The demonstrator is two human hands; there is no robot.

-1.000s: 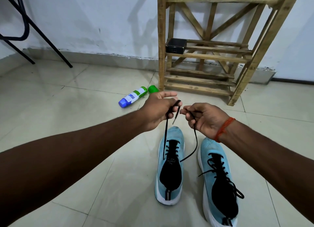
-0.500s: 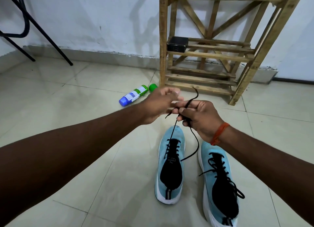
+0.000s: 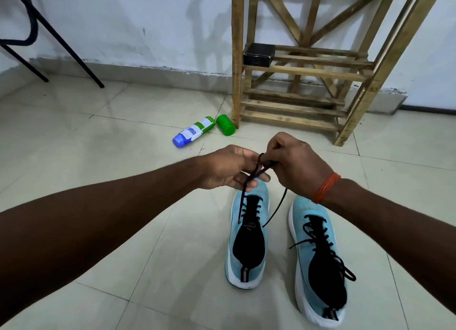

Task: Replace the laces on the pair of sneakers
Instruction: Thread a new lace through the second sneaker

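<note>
Two light-blue sneakers with black tongues stand side by side on the tiled floor, toes pointing away from me. The left sneaker (image 3: pixel 249 233) has a black lace (image 3: pixel 276 210) threaded through its front eyelets; both free ends rise to my hands. My left hand (image 3: pixel 227 168) and my right hand (image 3: pixel 293 163) meet just above the toe and pinch the two ends, which cross between my fingers. The right sneaker (image 3: pixel 318 258) is fully laced, with its black lace lying loose and untied over its side.
A wooden slatted rack (image 3: pixel 308 65) stands against the wall beyond the sneakers, with a small black box (image 3: pixel 258 55) on one shelf. A spray bottle (image 3: pixel 193 131) and its green cap (image 3: pixel 225 124) lie on the floor left of the rack. Black metal legs (image 3: pixel 44 38) stand far left.
My hands were apart, each holding one lace end up. They have come together and dropped lower over the left sneaker's toe, and the two ends now cross between my fingers.
</note>
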